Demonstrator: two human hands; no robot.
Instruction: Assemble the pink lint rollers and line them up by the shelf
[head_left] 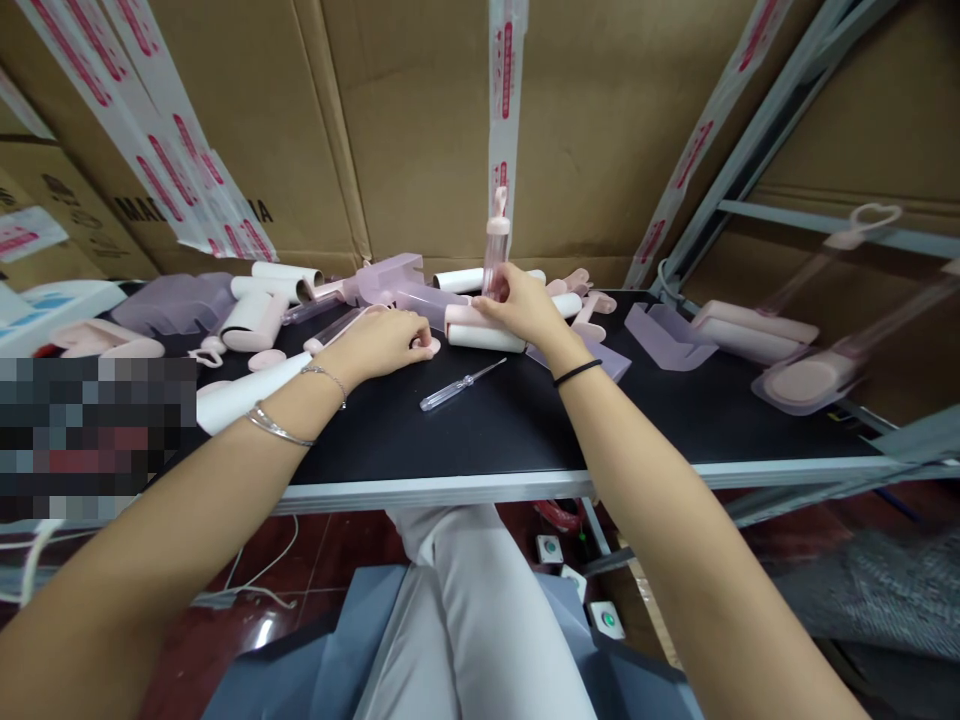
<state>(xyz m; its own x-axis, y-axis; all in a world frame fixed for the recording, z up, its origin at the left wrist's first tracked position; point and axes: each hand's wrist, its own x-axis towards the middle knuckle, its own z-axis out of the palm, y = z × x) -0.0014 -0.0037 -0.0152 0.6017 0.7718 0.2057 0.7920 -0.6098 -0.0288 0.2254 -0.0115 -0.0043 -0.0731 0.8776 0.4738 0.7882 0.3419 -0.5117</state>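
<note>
My right hand (517, 300) is closed around the base of an upright clear handle (495, 245) with a pink cap and loop. The handle rises from a pink-and-white roller (486, 335) lying on the black tabletop, and my thumb presses on its pink top. To its left, my left hand (394, 338) has its fingertips bent down on a small pink oval piece (426, 347), beside the roller's end. A clear-handled screwdriver (459, 388) lies in front, between my hands.
Loose pink pieces, white tubes (255, 392) and translucent purple holders (667, 338) lie along the table (450, 450). Finished-looking rollers (754, 330) with clear handles lie at the right. A cardboard wall (420, 130) stands behind; a metal frame (720, 180) rises on the right.
</note>
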